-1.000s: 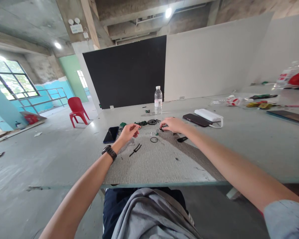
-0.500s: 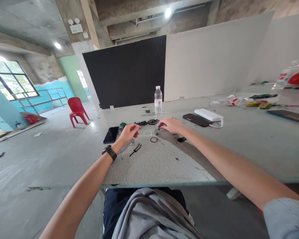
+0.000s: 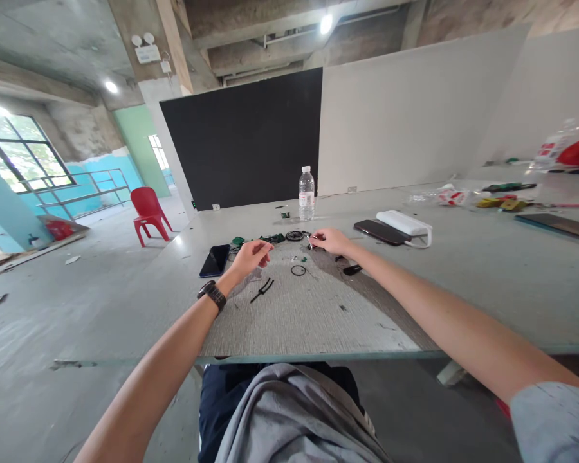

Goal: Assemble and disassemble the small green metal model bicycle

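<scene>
My left hand (image 3: 253,256) is above the table with its fingers curled and pressed together; what they hold, if anything, is hidden. Right of centre, my right hand (image 3: 330,240) pinches something small at its fingertips, too small to name. A black wheel (image 3: 294,236) lies just left of those fingertips. Between the hands are a tiny green part (image 3: 303,260) and a thin black ring (image 3: 298,271). Closer to me lies a black forked piece (image 3: 262,290). Green parts (image 3: 238,241) and black ones are spread behind my left hand.
A dark phone (image 3: 215,261) lies left of my left hand. At the back of the table (image 3: 289,331) stands a water bottle (image 3: 306,195). On the right are another phone (image 3: 380,232) and a white power bank (image 3: 401,223) with a cable. A black piece (image 3: 352,270) lies under my right forearm.
My right hand has shifted very slightly, its fingertips still pinched near the wheel. My left hand has stayed in place.
</scene>
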Action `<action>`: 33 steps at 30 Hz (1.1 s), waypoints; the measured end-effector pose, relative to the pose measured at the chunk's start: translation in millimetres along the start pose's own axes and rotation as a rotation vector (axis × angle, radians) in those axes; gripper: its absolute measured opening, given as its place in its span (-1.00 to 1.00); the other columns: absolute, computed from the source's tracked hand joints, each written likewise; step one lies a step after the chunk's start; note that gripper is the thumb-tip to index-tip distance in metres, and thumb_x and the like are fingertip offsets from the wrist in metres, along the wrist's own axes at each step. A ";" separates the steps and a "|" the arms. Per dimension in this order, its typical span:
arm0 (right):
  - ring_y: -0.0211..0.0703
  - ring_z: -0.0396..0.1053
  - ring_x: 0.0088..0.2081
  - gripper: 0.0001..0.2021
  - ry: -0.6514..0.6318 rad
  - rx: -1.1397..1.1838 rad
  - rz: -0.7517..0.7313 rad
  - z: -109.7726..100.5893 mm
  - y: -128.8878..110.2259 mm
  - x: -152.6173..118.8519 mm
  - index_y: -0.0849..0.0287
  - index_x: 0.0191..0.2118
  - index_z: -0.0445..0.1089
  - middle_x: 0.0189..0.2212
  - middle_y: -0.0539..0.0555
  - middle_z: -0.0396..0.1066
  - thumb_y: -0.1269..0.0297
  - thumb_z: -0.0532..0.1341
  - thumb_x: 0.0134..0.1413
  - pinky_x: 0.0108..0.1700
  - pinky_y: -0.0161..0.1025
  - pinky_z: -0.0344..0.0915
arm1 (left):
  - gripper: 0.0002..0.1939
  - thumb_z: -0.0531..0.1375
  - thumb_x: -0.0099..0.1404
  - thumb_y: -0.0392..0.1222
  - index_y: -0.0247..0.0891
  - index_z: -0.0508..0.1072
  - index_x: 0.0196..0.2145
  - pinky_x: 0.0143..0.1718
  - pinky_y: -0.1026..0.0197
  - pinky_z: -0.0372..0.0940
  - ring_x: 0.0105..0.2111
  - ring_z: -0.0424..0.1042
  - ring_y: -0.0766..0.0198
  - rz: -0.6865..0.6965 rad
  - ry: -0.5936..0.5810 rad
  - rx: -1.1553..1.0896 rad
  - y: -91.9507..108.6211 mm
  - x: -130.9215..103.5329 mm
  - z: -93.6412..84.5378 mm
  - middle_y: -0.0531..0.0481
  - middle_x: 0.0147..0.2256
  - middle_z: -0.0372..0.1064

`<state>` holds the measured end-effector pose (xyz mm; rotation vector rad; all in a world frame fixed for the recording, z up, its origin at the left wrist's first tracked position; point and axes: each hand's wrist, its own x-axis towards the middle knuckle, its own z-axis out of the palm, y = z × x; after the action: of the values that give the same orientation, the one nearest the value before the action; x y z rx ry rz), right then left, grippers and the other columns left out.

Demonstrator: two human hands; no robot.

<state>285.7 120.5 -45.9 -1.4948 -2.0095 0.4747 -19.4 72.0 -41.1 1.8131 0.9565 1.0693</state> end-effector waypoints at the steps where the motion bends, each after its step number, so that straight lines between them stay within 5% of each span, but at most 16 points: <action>1: -0.17 0.34 -0.43 -0.63 -0.004 0.020 0.019 -0.2 -1.9 -1.3 0.20 -0.38 0.52 -0.41 0.12 0.53 -0.03 0.25 0.21 -0.32 -0.22 0.17 | -0.61 0.26 0.40 0.12 -0.32 0.54 -0.24 -0.43 0.26 0.34 -0.51 0.36 0.33 -0.002 0.000 0.006 0.0 -0.1 -0.1 -0.04 -0.48 0.41; 12: -0.37 -0.23 -0.63 -0.61 -0.174 0.306 0.241 -8.3 -21.2 -11.6 0.16 -0.34 0.42 -0.67 -0.21 -0.18 -0.11 0.28 0.28 -0.57 -0.29 -0.26 | -0.64 0.24 0.42 0.10 -0.30 0.53 -0.24 -0.42 0.25 0.32 -0.51 0.38 0.33 0.009 -0.001 0.036 -2.6 1.3 0.6 -0.02 -0.47 0.41; 19: -0.42 -0.15 -0.60 -0.65 -0.264 0.440 0.199 -10.9 -37.5 -18.8 0.20 -0.19 0.42 -0.49 -0.03 0.27 -0.04 0.31 0.29 -0.59 -0.30 -0.22 | -0.62 0.21 0.44 0.10 -0.31 0.56 -0.19 -0.40 0.25 0.35 -0.47 0.42 0.29 0.047 -0.004 0.120 -4.8 1.9 -1.8 -0.09 -0.41 0.49; 24: -0.38 -0.03 -0.58 -0.50 -0.404 0.411 0.024 2.5 -60.7 -27.6 0.15 -0.11 0.47 -0.33 0.08 0.46 -0.22 0.36 0.14 -0.58 -0.29 -0.08 | -0.62 0.37 0.32 -0.04 -0.20 0.59 0.05 -0.09 0.14 0.43 -0.06 0.56 0.12 0.210 -0.018 0.198 1.8 -2.7 0.2 -0.19 0.01 0.57; 33: -0.20 0.28 -0.51 -0.43 -0.200 0.283 -0.185 30.1 -86.8 -34.6 0.12 -0.02 0.46 -0.39 0.14 0.52 -0.34 0.13 0.29 -0.48 -0.23 0.19 | -0.83 0.33 0.33 -0.14 -0.29 0.66 -0.23 -0.31 0.22 0.32 -0.39 0.49 0.24 0.167 -0.024 0.173 10.8 -6.8 4.4 -0.12 -0.33 0.62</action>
<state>209.0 62.6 -25.6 -1.1164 -2.1034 0.8192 -15.7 60.7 -34.8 2.0734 0.9201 1.0903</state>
